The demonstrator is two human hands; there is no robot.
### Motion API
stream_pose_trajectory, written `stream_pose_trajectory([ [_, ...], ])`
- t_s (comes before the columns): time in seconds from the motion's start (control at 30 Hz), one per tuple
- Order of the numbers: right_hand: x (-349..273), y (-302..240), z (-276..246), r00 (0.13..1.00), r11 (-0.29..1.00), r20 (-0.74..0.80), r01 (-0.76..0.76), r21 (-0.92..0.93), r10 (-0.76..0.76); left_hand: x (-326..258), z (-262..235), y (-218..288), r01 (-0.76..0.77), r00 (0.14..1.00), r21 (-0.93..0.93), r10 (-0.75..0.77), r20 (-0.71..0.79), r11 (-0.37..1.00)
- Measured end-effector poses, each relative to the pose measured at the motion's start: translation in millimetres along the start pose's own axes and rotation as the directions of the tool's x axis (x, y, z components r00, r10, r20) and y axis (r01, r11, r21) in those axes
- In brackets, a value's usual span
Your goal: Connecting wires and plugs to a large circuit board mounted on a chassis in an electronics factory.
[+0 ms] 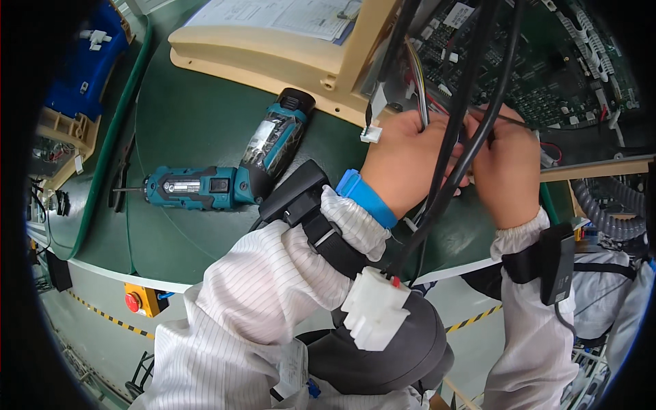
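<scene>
1. Far left: blue bin, cut off by the dark fisheye rim.
2. On green table: teal power screwdriver; label print illegible.
3. Above: printed sheets, cut off by the top edge; text too small to read.
4. Centre: left hand, fingers curled at coloured wires, fingertips partly hidden by black cables. Grip contents: impossible to tell.
5. Below: white connector, in front of left sleeve.
6. Right: right hand, fingers bent toward left hand, partly hidden; grip likewise impossible to tell.
7. Upper right: circuit board, partly covered by black cables; 1 white label, unreadable.
</scene>
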State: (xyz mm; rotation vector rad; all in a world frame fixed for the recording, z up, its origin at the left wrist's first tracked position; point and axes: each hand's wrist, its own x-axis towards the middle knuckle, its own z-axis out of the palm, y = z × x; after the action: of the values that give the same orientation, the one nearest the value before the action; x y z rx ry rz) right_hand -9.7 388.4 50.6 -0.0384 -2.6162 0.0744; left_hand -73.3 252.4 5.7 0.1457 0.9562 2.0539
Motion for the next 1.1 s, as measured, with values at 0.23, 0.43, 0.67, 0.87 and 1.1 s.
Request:
stream_pose_trajectory([
  [0.23,-1,0,1,0.966,0.969,0.135,-0.232,0.088,0.219,1,2,-6,-0.017,0.999,0.091,0.013,0.04,0.996],
  [0.43,4,-3,-3,0.97,0.984,0.169,-0.179,0.021,0.173,5,-3,-7,0.014,0.995,0.027,-0.017,0.102,1.0],
  [0.67,5,-8,-2,0.97,0.973,0.142,-0.212,0.089,0.199,-1,-2,-2,0.003,0.997,0.028,-0.005,0.078,1.0],
  [0.87,4,-2,-3,0.962,0.971,0.159,-0.232,0.05,0.221,0,8,-3,0.028,0.999,-0.047,-0.026,0.038,0.999],
  [1.1,9,-12,-3,0.925,0.94,0.165,-0.335,-0.068,0.341,0,3,-1,0.067,0.996,-0.016,-0.066,0.06,0.998],
])
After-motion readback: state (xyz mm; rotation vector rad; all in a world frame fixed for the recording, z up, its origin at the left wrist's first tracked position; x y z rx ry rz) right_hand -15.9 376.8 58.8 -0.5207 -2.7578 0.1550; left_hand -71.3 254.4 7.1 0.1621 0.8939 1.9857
